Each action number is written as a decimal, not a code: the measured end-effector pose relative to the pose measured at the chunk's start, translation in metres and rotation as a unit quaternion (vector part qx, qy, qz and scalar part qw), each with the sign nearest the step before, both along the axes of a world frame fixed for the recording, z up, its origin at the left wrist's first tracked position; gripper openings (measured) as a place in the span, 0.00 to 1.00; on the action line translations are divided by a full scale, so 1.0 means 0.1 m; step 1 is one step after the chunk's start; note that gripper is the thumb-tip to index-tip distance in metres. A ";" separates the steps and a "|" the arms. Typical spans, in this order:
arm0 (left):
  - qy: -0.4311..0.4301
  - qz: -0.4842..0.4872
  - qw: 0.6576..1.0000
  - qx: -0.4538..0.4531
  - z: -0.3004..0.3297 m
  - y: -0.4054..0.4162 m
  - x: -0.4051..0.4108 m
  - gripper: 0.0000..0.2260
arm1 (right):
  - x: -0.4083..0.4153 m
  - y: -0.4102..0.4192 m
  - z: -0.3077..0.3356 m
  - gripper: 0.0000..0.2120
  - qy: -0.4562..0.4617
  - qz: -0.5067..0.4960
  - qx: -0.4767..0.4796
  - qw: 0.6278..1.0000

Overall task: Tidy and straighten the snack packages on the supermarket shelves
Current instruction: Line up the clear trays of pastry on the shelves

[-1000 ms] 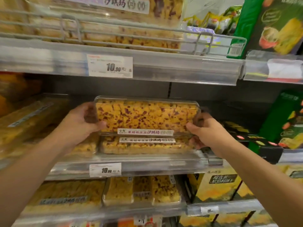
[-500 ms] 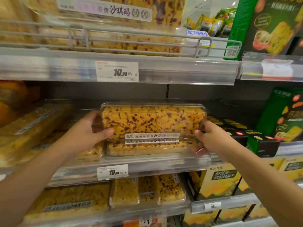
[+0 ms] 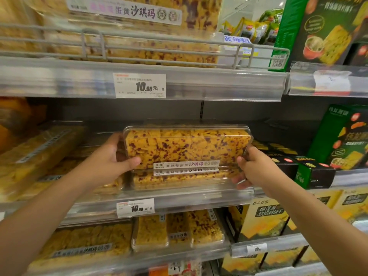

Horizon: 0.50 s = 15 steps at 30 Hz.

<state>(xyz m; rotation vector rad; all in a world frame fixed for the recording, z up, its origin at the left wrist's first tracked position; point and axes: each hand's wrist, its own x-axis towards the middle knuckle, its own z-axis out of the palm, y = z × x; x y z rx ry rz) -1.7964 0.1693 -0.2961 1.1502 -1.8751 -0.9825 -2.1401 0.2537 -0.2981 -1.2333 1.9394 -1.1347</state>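
A clear plastic snack box (image 3: 187, 147) of yellow cake with dark red flecks stands tilted up on the middle shelf, its label strip facing me. My left hand (image 3: 108, 161) grips its left end, thumb on the front face. My right hand (image 3: 253, 168) grips its right end, fingers curled under the lower corner. A second identical box (image 3: 183, 179) lies flat beneath it, against the shelf's front lip (image 3: 179, 198).
More clear cake boxes (image 3: 35, 156) lie to the left, and others on the shelves above (image 3: 139, 50) and below (image 3: 177, 230). Dark green boxes (image 3: 310, 172) sit right of my right hand. A wire rail (image 3: 159, 40) fronts the upper shelf. Price tags (image 3: 139, 85) hang on the shelf edges.
Both hands have carried the held box a little to the right and deeper onto the shelf, now sitting directly above the flat box; my view has shifted closer.
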 end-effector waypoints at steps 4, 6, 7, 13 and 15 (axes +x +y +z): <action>0.021 0.018 1.000 0.005 -0.01 0.00 0.01 0.24 | -0.02 0.00 -0.01 0.11 -0.004 0.009 0.005 1.000; 0.019 0.016 1.000 0.007 -0.02 0.01 0.01 0.24 | -0.04 0.01 -0.03 0.12 -0.002 0.015 0.008 1.000; 0.018 0.013 1.000 0.009 -0.02 0.01 0.02 0.25 | -0.05 0.01 -0.03 0.13 0.000 0.018 0.010 1.000; -0.016 0.042 0.999 0.014 0.01 0.05 0.00 0.33 | -0.05 0.00 0.00 0.19 -0.012 0.031 0.010 0.999; -0.036 0.053 0.998 0.007 0.01 0.06 -0.02 0.33 | -0.04 0.01 -0.01 0.20 -0.011 0.032 0.010 0.999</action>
